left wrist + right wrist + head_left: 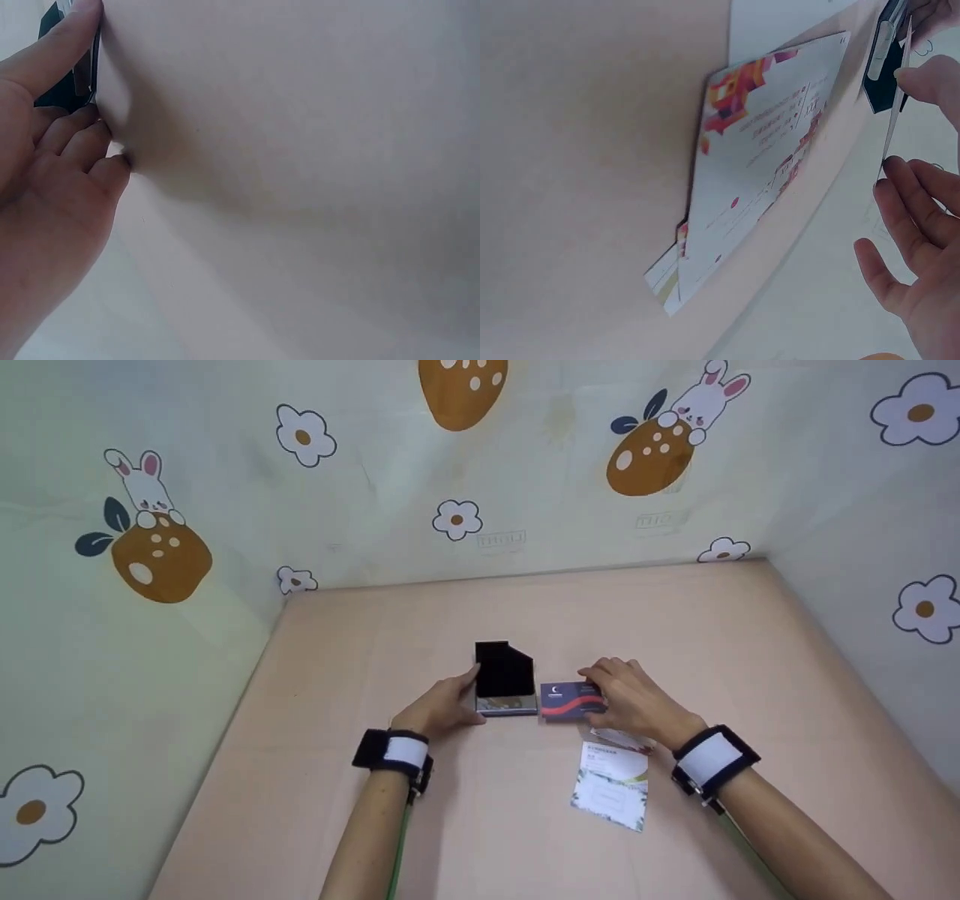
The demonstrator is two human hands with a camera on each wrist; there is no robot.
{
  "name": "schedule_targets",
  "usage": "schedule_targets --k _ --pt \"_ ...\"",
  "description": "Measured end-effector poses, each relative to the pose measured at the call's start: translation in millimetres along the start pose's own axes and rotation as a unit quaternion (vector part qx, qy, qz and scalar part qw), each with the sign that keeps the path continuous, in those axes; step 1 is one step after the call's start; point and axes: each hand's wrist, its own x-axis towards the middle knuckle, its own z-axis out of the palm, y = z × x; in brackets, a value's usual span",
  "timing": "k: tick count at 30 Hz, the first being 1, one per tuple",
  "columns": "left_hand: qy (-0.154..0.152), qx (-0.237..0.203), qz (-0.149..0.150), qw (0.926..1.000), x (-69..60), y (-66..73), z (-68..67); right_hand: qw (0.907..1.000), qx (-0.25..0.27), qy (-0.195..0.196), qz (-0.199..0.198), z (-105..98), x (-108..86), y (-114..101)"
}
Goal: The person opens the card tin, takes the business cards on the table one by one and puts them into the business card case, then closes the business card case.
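My left hand (439, 706) grips the left side of a small card case (507, 706), whose black lid (504, 671) stands raised. In the left wrist view only a dark edge of the case shows past the thumb and fingers. Between thumb and fingertips, my right hand (641, 701) pinches a dark blue business card (562, 702) with a red wavy stripe. That card is just right of the case and apart from it in the head view. Seen edge-on in the right wrist view, the card is a thin strip above the table.
White printed cards (611, 791) lie overlapping on the pinkish table (360, 660), in front of the right hand. The top one (765, 142) has red and orange corner patterns. A patterned wall covering (375, 532) rises behind and beside the table.
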Motion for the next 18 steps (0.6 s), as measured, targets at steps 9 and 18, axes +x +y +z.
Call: schedule_targets --k 9,18 --pt "0.000 0.004 0.006 1.0000 1.1 -0.3 -1.1 0.9999 -0.005 0.008 -0.012 6 24.2 -7" --pt "0.002 -0.001 0.003 1.0000 1.6 -1.9 -1.1 0.9985 -0.011 0.036 -0.039 15 48.5 -14"
